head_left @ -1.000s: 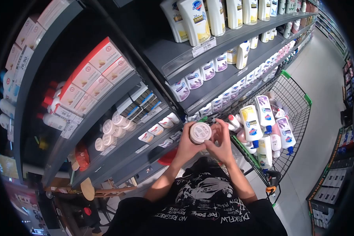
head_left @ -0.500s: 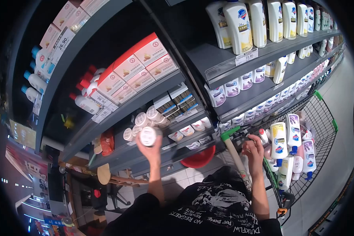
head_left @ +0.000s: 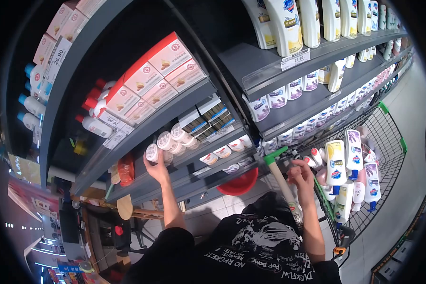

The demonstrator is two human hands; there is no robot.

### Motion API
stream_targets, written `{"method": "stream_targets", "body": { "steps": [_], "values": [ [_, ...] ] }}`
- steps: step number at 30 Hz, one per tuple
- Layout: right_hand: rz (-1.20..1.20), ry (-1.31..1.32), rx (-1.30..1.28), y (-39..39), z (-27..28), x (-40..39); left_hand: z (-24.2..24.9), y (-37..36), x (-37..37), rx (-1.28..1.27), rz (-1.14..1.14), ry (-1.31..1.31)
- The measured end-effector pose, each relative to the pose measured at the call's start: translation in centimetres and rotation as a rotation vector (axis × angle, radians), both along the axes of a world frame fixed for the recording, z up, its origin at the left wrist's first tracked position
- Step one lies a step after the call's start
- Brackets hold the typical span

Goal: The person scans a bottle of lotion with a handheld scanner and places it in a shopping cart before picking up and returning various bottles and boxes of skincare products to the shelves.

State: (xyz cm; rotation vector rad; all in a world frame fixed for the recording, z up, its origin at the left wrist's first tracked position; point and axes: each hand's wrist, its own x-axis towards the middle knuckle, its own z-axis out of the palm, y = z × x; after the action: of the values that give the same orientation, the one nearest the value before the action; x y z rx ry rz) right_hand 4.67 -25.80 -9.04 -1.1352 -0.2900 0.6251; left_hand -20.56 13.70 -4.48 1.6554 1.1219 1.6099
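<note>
My left hand (head_left: 157,169) is stretched to a lower grey shelf (head_left: 175,168) and grips a small white jar (head_left: 152,152) at the left end of a row of similar white jars (head_left: 173,138). My right hand (head_left: 300,174) rests on the rim of a black wire shopping cart (head_left: 383,137), next to a green-tipped handle (head_left: 275,158). The cart holds several white pump bottles (head_left: 336,163).
Red-and-white boxes (head_left: 151,80) fill the shelf above the jars. White bottles with red caps (head_left: 92,106) stand to their left. Tall white bottles (head_left: 288,23) line the top shelf at right. A red basin (head_left: 239,184) sits under the lowest shelf. The aisle floor runs along the right.
One second ago both hands held the jar in front of me. My left hand has since carried it up and left onto the shelf, while my right hand went to the cart's rim.
</note>
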Motion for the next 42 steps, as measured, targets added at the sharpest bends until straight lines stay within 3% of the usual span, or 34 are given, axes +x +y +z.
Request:
{"method": "stream_targets", "body": {
  "steps": [2, 5, 7, 9, 11, 14, 16, 17, 18, 20, 24, 26, 27, 29, 38, 42],
  "values": [
    [0.002, 0.177, -0.008, 0.1, 0.1, 0.1, 0.1, -0.2, -0.1, -0.003, -0.024, 0.015],
    [-0.014, 0.190, 0.020, 0.5, 0.2, 0.2, 0.1, -0.5, -0.7, -0.022, -0.054, 0.023],
    [0.000, 0.171, 0.054, 0.7, 0.6, 0.1, 0.2, -1.8, -0.3, 0.178, 0.261, 0.242],
    [0.028, 0.141, 0.012, 0.8, 0.6, 0.1, 0.2, -4.0, 1.0, 0.367, 0.379, 0.248],
    [0.038, 0.078, -0.079, 1.1, -0.1, 0.1, 0.6, -7.9, 3.7, 0.452, 0.240, 0.354],
    [0.043, 0.025, -0.117, 1.0, -0.1, -0.1, 0.5, -15.6, 10.2, 0.414, -0.310, 0.359],
    [0.042, 0.011, -0.139, 1.0, 0.5, 0.0, 0.6, -20.7, 14.1, 0.606, -0.637, 0.412],
    [0.029, 0.030, -0.137, 0.8, 1.1, -0.1, 0.8, -22.6, 15.5, 0.582, -0.869, 0.450],
    [0.008, 0.020, -0.110, 0.9, 0.8, 0.0, 0.2, -24.0, 17.2, 0.669, -0.971, 0.426],
    [-0.032, 0.056, -0.010, 0.6, 0.1, 0.3, -0.7, -27.0, 19.3, 0.583, -1.173, 0.368],
    [-0.246, 0.280, 0.099, -1.0, 0.6, 1.3, -3.8, -30.3, 20.6, 0.371, -1.190, 0.361],
    [-0.299, 0.299, 0.047, -1.5, 0.5, 1.6, -3.7, -30.4, 20.9, 0.628, -1.232, 0.562],
    [-0.328, 0.321, -0.005, -1.7, 0.5, 1.7, -3.7, -30.6, 21.0, 0.623, -1.247, 0.555],
    [-0.329, 0.230, -0.071, -2.2, 0.8, 2.1, -3.5, -30.7, 20.9, 0.468, -1.238, 0.696],
    [-0.607, 0.113, -0.165, -8.6, 1.0, 6.3, -3.5, -30.2, 21.3, 0.366, -1.268, 0.810],
    [-0.621, 0.083, -0.441, -13.1, -0.6, 8.1, -3.8, -29.9, 21.2, 0.345, -1.275, 0.818]
  ]
}}
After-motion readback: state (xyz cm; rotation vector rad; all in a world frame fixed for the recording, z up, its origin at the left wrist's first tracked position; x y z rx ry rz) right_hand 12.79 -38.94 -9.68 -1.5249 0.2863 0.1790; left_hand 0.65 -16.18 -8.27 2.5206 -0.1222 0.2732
